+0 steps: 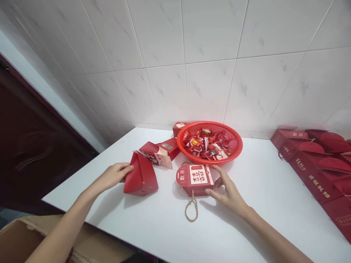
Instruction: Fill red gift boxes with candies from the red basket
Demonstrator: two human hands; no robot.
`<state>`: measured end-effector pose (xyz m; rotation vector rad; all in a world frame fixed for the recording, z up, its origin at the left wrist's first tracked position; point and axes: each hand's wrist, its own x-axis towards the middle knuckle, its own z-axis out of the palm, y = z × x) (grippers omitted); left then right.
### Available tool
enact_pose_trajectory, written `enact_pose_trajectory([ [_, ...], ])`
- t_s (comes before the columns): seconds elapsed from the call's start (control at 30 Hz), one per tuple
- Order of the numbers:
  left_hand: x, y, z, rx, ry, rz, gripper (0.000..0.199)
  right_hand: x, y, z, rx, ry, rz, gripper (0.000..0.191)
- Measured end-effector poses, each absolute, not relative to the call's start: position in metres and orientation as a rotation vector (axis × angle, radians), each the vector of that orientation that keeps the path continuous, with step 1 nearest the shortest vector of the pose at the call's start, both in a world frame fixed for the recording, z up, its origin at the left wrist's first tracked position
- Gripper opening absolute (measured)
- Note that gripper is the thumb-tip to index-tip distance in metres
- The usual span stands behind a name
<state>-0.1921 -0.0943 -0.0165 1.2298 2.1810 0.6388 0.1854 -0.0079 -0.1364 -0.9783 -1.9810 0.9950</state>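
My left hand (115, 174) grips the left edge of a red paper box (144, 177), which stands tilted on the table with its flaps up. Around the right end of a red gift box (193, 179) lies my right hand (229, 193), thumb at the near corner and forefinger at the far one. That gift box rests on its side, with a cream panel of characters facing up and a rounded tab at the left. A twisted rope loop (191, 212) hangs from its near side onto the tabletop. My other right fingers are partly hidden behind the box.
Behind the boxes stands a red plastic basket (238, 147) of wrapped sweets (205, 144). Open red cartons (161, 155) lie to its left. Rows of red boxes (312, 170) fill the right side. A cardboard box (101, 244) sits below the white table's (170, 233) front edge.
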Motion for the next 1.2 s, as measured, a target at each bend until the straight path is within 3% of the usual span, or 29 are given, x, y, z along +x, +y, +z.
enact_pose_trajectory([
  [0.1,-0.202,-0.091,-0.011,1.291,2.465,0.693,0.037,0.183,-0.005,-0.131,-0.920,-2.056,0.932,0.072],
  [0.2,-0.203,-0.085,-0.014,1.281,2.459,0.699,0.038,0.178,-0.002,-0.129,-0.905,-2.080,0.975,0.075],
  [0.4,-0.189,-0.080,-0.018,1.599,2.547,0.863,0.032,0.175,0.005,-0.135,-0.846,-1.950,1.274,0.075],
  [0.5,-0.172,-0.080,-0.020,2.079,2.262,0.873,0.029,0.174,0.008,-0.137,-0.792,-1.887,1.422,0.080],
  [0.63,-0.137,-0.075,-0.032,2.519,1.633,0.496,0.037,0.174,0.012,-0.135,-0.732,-1.726,1.650,0.084],
  [0.7,-0.118,-0.068,-0.038,2.534,1.436,0.423,0.039,0.176,0.011,-0.133,-0.691,-1.621,1.789,0.078],
  [0.8,-0.093,-0.055,-0.041,2.397,1.272,0.508,0.027,0.181,0.009,-0.134,-0.691,-1.538,1.920,0.060],
  [1.0,-0.058,-0.026,-0.031,2.263,1.321,0.619,0.033,0.189,0.005,-0.132,-1.015,-1.596,1.549,0.054],
  [1.2,-0.033,-0.001,-0.039,2.250,1.290,0.681,0.020,0.195,-0.007,-0.089,-0.892,-1.805,1.031,0.030],
])
